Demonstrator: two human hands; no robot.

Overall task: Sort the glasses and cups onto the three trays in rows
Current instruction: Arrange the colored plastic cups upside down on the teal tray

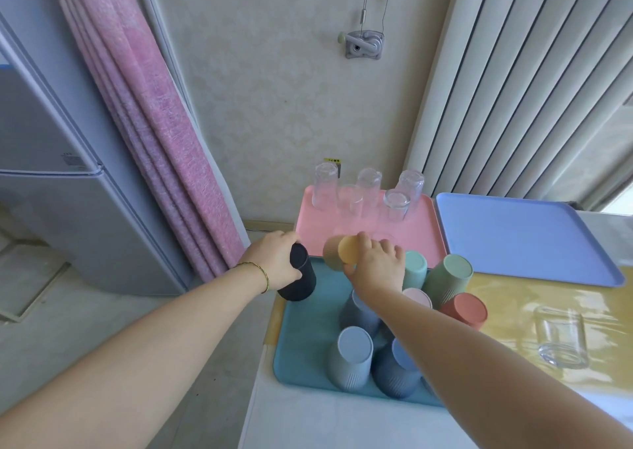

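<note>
While the yellow cup (347, 250) lies tipped on its side inside the right hand (378, 266), at the far edge of the teal tray (305, 328), the left hand (274, 260) clasps the black cup (298, 277) at that tray's far-left corner.

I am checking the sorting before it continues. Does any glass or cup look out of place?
Yes. One clear glass stands alone on the yellow tablecloth, outside all trays, while the other glasses stand on the pink tray. The purple tray holds nothing. Nothing looks spilled or broken.
</note>
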